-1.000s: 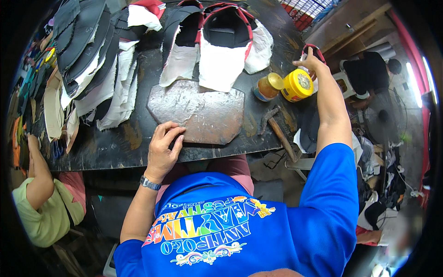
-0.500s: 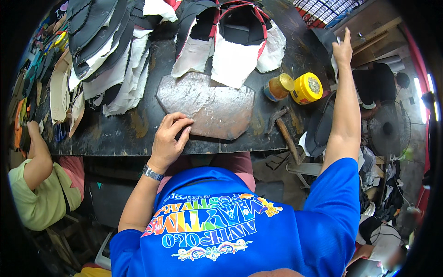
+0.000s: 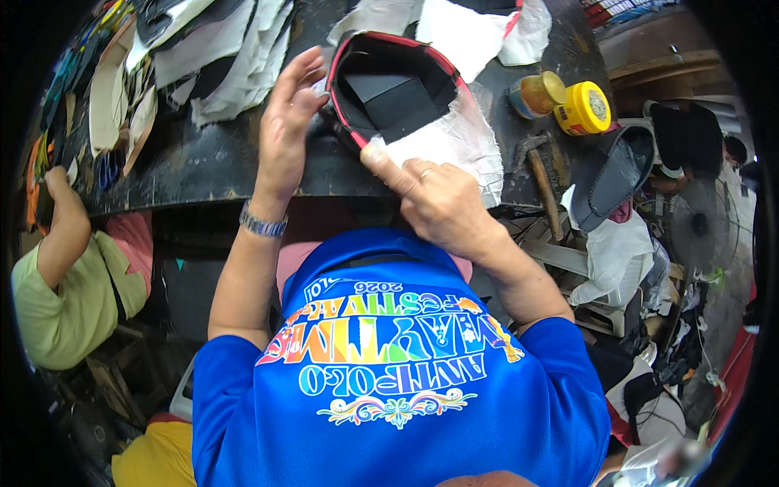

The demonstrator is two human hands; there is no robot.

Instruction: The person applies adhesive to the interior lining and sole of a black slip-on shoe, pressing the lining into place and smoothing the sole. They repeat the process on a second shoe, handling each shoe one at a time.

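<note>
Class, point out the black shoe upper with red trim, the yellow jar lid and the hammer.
black shoe upper [image 3: 393, 97], head view, dark inner lining.
yellow jar lid [image 3: 584, 108], head view, top face.
hammer [image 3: 542, 191], head view, wooden handle.

A small shoemaking workshop: a dark, worn workbench [image 3: 203, 166] is heaped with cut leather and fabric pieces [image 3: 219, 49], a red-trimmed shoe upper [image 3: 389, 89] among them. A hammer [image 3: 540, 183], a yellow-lidded glue tin [image 3: 583, 107] and an open jar [image 3: 535, 93] lie nearby, with a co-worker [image 3: 69, 276] seated alongside.
</note>
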